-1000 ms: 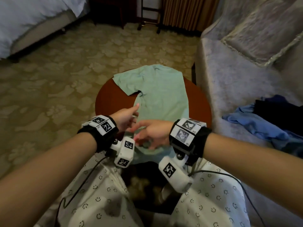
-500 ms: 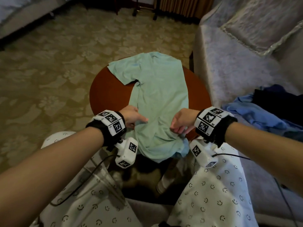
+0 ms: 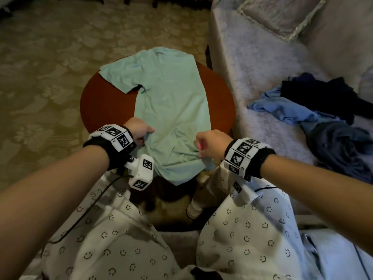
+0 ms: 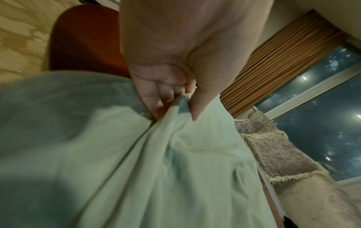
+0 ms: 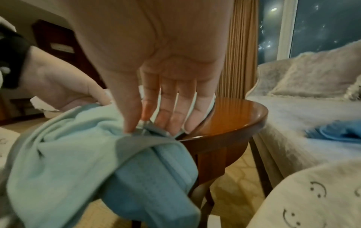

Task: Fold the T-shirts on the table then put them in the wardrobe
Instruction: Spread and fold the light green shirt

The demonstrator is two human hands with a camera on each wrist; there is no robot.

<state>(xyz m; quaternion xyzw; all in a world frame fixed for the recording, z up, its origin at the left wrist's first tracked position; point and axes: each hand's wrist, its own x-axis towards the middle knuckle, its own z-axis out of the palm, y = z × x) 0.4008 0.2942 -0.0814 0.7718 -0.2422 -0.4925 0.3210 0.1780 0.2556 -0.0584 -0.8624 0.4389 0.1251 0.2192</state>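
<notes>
At centre-left of the head view, the left hand (image 3: 139, 129) pinches the left edge of the T-shirt (image 3: 171, 102), thumb and fingers bunching the cloth. The shirt lies lengthwise across the round table (image 3: 105, 104) in mid-frame, its near end hanging over the rim between the hands. At centre-right, the right hand (image 3: 212, 144) pinches the shirt's right edge with thumb and fingertips.
</notes>
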